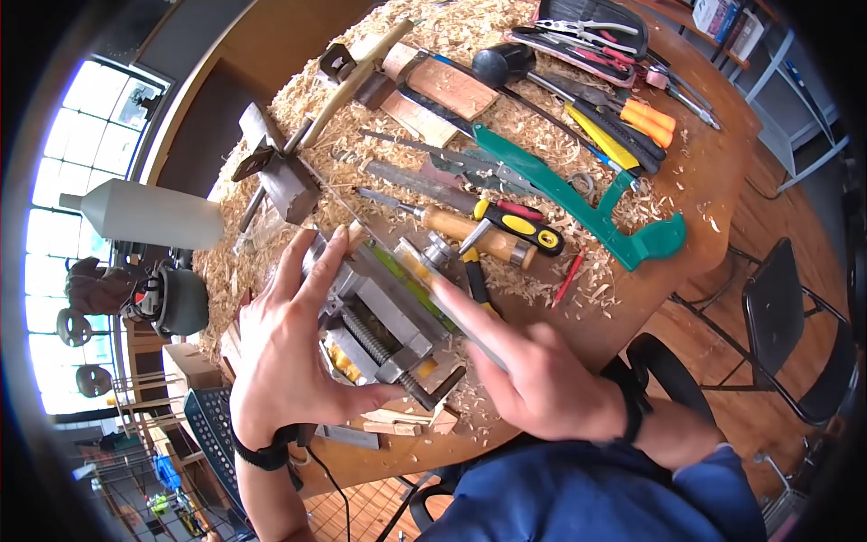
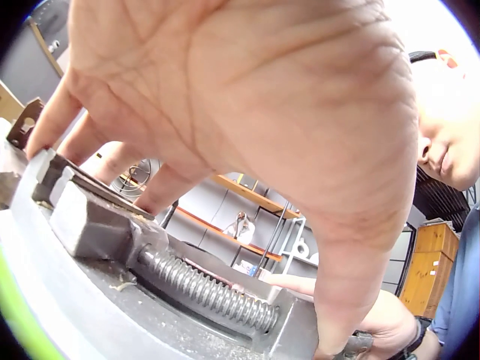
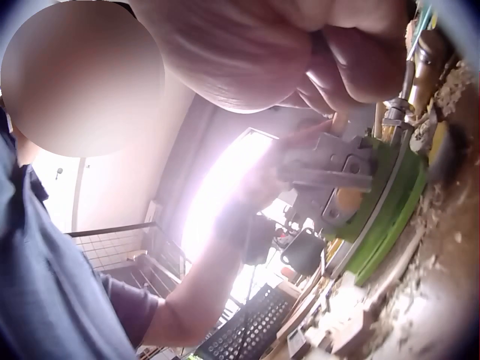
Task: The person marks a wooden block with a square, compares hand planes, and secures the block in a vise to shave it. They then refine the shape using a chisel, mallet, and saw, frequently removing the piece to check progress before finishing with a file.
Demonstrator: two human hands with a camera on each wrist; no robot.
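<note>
A metal vise (image 1: 397, 316) with a green base stands on the shaving-strewn workbench. My left hand (image 1: 287, 348) spreads over it, fingertips at the far end beside a small light piece of wood (image 1: 355, 235), thumb by the near end. Under the palm, the left wrist view shows the vise's threaded screw (image 2: 210, 289). My right hand (image 1: 542, 379) points its index finger forward along a slim, file-like tool, its other fingers curled. Most of that tool is hidden by the hand; a thin blade (image 1: 348, 206) stretches beyond the vise. Curled fingers (image 3: 367, 71) also show in the right wrist view.
Beyond the vise lie a wood-handled chisel (image 1: 479, 235), a green-handled saw (image 1: 560, 194), a yellow-and-black utility knife (image 1: 601, 135) and a rubber mallet (image 1: 506, 65). Brown clamps (image 1: 284, 185) stand at the far left near a white bottle (image 1: 153, 214). A red pencil (image 1: 569, 278) lies right.
</note>
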